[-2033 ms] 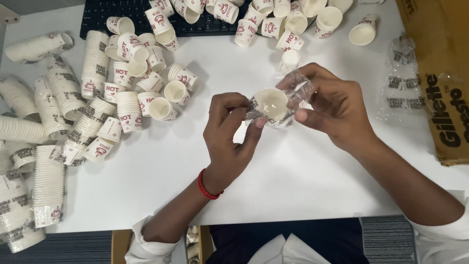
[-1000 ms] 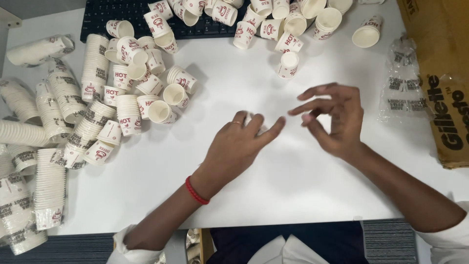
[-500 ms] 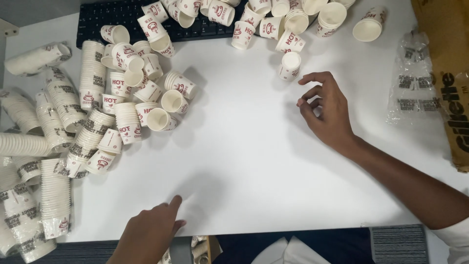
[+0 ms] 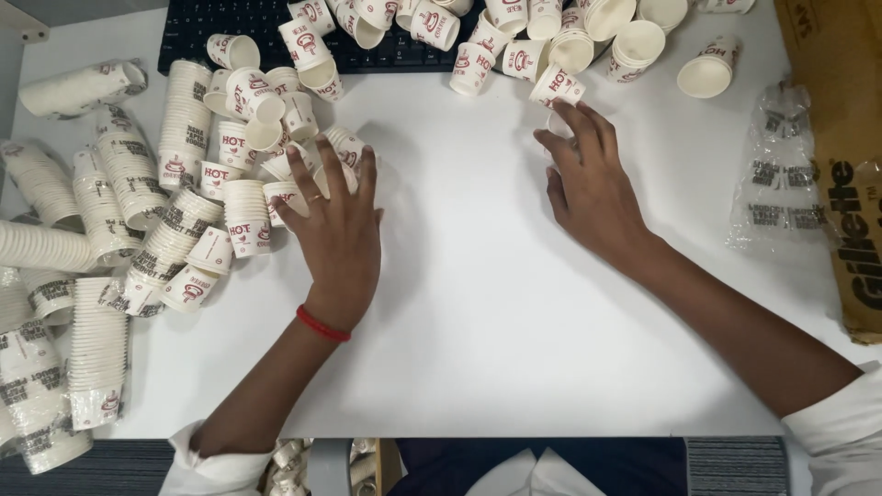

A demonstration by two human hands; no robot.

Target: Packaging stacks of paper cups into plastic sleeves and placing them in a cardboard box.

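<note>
My left hand [image 4: 335, 225] lies palm down on the white table [image 4: 478, 303], fingers spread over loose small paper cups [image 4: 248, 216] at the edge of the left pile. My right hand [image 4: 588, 179] reaches toward the far middle, its fingertips touching a lone paper cup [image 4: 556, 87] lying on its side. Neither hand visibly grips anything. A red band circles my left wrist.
Stacks of nested cups [image 4: 96, 354] crowd the left side. More loose cups [image 4: 514, 37] lie on and beside a black keyboard [image 4: 230, 23] at the back. An empty clear plastic sleeve [image 4: 781, 174] and a brown cardboard box [image 4: 841, 138] sit at the right.
The cup and wrapper held two seconds ago are gone from my hands. My left hand dropped low, then came up onto the left cup pile. My right hand moved toward the far cups.
</note>
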